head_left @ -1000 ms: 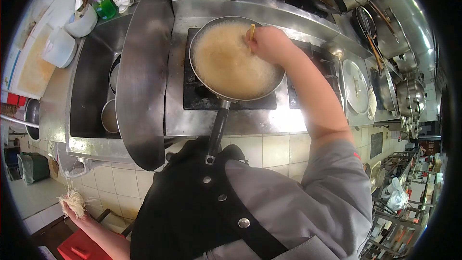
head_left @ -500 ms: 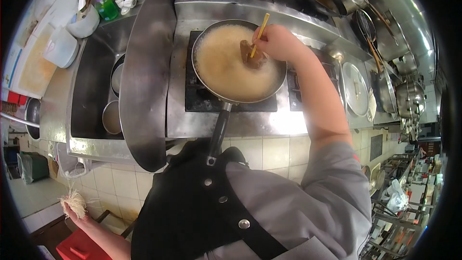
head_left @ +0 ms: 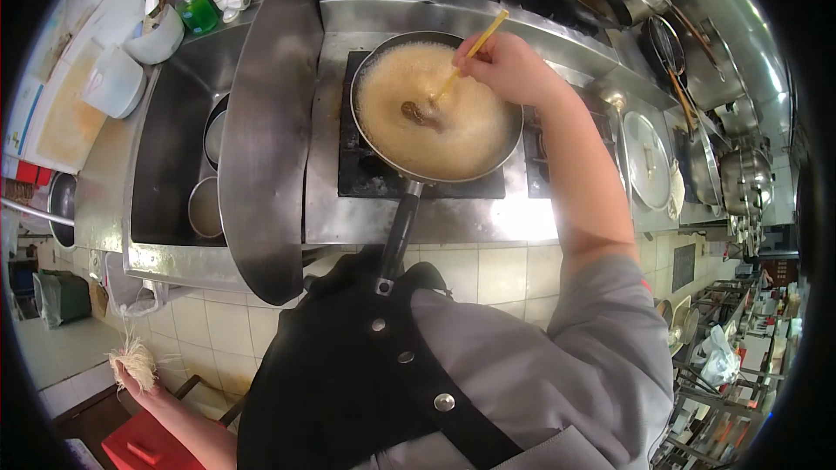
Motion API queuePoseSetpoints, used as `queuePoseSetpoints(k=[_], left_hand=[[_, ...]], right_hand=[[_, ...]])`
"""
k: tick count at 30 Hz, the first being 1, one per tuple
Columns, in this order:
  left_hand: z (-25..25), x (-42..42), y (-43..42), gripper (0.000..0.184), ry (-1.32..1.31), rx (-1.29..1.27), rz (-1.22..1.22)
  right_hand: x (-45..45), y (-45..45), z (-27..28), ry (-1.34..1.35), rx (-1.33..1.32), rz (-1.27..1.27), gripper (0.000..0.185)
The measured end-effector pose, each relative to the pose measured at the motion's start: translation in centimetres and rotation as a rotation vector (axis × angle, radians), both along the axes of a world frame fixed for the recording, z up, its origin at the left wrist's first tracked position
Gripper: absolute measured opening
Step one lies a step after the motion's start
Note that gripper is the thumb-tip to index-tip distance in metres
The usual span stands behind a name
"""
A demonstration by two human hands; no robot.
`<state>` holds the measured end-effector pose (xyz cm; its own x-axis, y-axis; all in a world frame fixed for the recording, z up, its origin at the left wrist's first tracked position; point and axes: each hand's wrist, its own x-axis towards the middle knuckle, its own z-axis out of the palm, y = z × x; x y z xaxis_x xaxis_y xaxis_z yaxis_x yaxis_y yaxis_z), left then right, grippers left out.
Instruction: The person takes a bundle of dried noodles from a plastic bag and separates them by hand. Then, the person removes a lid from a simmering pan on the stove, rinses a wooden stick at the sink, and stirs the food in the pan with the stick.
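My right hand [head_left: 501,65] is closed around a slim yellow stick [head_left: 488,32] that looks like a chopstick, slanting down into the frying pan [head_left: 352,113]. Bubbly, pale brown liquid [head_left: 396,78] fills the pan. At the stick's lower end, a brown lump [head_left: 416,113] lies partly under the liquid; its kind cannot be told. The pan's black handle [head_left: 399,235] points towards my apron. Off to the lower left, well away from the stove, my left hand [head_left: 139,387] is wrapped round a bundle of thin, pale dry noodles [head_left: 132,364].
Left of the stove, a curved metal splash guard [head_left: 261,130] stands beside a sink [head_left: 174,104] holding bowls. A red box [head_left: 152,444] is below my left arm. Pans and strainers [head_left: 666,43] hang at right, near a round lid [head_left: 646,159].
My right hand has shifted slightly right, with the stick tilting more. The brown lump has moved left and down, and now sits lower in the liquid. My left hand stays put.
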<state>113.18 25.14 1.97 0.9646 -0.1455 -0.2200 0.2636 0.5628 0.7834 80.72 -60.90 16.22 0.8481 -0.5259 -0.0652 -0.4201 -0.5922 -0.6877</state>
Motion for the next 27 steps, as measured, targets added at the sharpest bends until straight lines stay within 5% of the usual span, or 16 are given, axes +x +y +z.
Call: queuePoseSetpoints(k=[13,23,27], left_hand=[[-0.3,0.3,0.4,0.028,0.011,-0.034,-0.094],[-0.9,-0.1,0.9,0.028,0.001,-0.018,-0.033],[-0.8,0.1,0.7,0.027,0.052,-0.062,-0.031]], right_hand=[[2.6,1.5,-5.5,0.185,-0.198,0.128,0.022],[1.7,2.1,-0.1,0.166,-0.314,0.039,0.02],[1.7,1.0,-4.6,0.214,-0.422,0.093,0.02]])
